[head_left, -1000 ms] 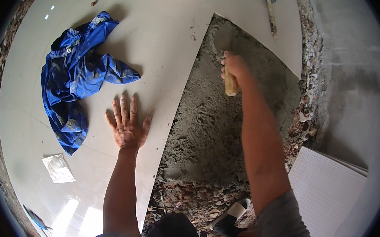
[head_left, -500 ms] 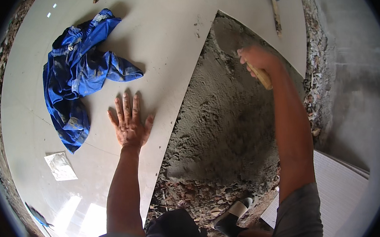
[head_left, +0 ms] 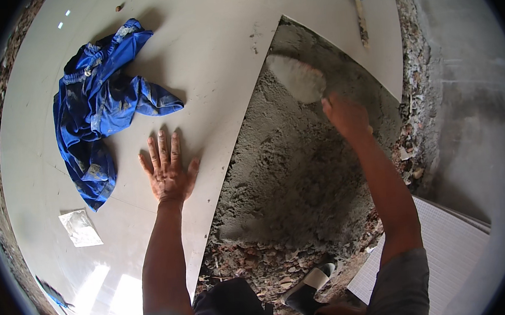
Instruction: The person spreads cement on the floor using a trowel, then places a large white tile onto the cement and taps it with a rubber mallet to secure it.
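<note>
Left of the cement (head_left: 270,162), the left hand (head_left: 170,178) lies flat on tile (head_left: 215,90), fingers spread. Over the cement, the right hand (head_left: 346,116) clasps a trowel (head_left: 298,79); whether it touches is unclear. Beyond the cement lies a hammer (head_left: 361,18).

Left hand (head_left: 169,179) flat on the tile (head_left: 219,95), near its slanting edge — palm down, fingers (head_left: 163,149) fanned, left arm (head_left: 164,257) nearly straight! Right hand (head_left: 348,117), across that edge — fingers curled, right arm (head_left: 392,191) bent at the elbow, forearm slanting inward.

Room is open over nearer mortar (head_left: 266,191) (blue garment (head_left: 111,103) obstructs left).
</note>
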### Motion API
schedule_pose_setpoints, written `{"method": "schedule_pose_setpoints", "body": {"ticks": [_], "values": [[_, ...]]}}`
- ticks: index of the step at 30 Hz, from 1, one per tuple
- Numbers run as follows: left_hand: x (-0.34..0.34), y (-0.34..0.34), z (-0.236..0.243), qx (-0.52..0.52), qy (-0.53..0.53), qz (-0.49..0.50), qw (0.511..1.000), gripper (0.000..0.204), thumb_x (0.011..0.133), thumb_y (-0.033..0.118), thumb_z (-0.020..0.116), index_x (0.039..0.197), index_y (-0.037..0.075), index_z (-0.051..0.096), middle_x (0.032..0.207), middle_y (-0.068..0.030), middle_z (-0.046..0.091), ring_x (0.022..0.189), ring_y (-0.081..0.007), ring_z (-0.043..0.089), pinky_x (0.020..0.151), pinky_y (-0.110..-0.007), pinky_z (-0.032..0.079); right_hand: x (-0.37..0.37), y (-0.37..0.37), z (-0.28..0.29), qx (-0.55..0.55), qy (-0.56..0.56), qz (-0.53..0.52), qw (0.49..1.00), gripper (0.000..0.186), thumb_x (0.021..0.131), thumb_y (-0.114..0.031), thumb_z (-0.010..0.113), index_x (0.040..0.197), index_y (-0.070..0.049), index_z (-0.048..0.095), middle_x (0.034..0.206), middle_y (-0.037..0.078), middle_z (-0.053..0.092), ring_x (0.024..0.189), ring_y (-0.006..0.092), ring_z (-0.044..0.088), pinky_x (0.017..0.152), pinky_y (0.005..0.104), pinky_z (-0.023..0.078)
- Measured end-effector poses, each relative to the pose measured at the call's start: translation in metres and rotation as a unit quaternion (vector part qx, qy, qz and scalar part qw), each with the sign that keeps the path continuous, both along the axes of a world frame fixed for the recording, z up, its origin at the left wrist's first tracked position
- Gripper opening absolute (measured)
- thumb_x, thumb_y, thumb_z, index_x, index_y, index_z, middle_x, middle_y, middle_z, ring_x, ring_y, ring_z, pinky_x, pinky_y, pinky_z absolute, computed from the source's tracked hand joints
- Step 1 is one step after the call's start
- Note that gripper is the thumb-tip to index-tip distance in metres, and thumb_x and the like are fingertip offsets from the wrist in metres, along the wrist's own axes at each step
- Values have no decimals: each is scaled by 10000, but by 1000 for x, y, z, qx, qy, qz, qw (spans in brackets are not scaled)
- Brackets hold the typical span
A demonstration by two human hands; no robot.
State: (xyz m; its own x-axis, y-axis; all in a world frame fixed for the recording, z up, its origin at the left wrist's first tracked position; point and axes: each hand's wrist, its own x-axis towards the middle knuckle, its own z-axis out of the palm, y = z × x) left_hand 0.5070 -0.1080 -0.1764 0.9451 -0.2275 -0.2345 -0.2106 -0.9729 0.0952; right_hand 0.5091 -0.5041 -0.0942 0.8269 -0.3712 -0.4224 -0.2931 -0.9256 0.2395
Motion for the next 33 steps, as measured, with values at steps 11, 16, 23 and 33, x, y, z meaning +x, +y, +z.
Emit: {"method": "schedule_pose_setpoints", "body": {"ticks": [11, 16, 23, 33], "values": [[0, 0, 0, 24, 20, -2, 1000, 786, 866, 571, 472, 1506, 254, 146, 1578, -35, 70, 1454, -270, 23, 1136, -553, -27, 32, 6, 14, 386, -111, -500, 767, 425, 957, -462, 454, 1013, -52, 552, 715, 15, 498, 573, 121, 512, 538, 313, 446], [1, 2, 2, 10, 23, -12, 1000, 801, 859, 559, 499, 1507, 262, 134, 1578, -45, 67, 1453, -283, 18, 1128, -572, -19, 72, 9, 10, 380, -74, -440, 810, 401, 962, -411, 455, 1070, -39, 560, 749, 43, 528, 567, 162, 528, 546, 341, 467], [0, 4, -3, -1, 15, -9, 1000, 806, 854, 559, 511, 1506, 269, 135, 1578, -45, 65, 1453, -282, 5, 1127, -575, -19, 108, 8, 4, 185, 34, -170, 967, 396, 954, -251, 475, 1204, 52, 527, 843, 153, 631, 700, 238, 648, 570, 379, 524], [-1, 3, -4, -7, -17, -13, 1000, 803, 855, 563, 507, 1505, 265, 141, 1578, -33, 66, 1454, -268, 12, 1133, -564, -22, 94, -14, 45, 93, 61, -63, 992, 444, 957, -366, 429, 1120, 24, 564, 969, 162, 612, 834, 287, 616, 773, 430, 504]]}}
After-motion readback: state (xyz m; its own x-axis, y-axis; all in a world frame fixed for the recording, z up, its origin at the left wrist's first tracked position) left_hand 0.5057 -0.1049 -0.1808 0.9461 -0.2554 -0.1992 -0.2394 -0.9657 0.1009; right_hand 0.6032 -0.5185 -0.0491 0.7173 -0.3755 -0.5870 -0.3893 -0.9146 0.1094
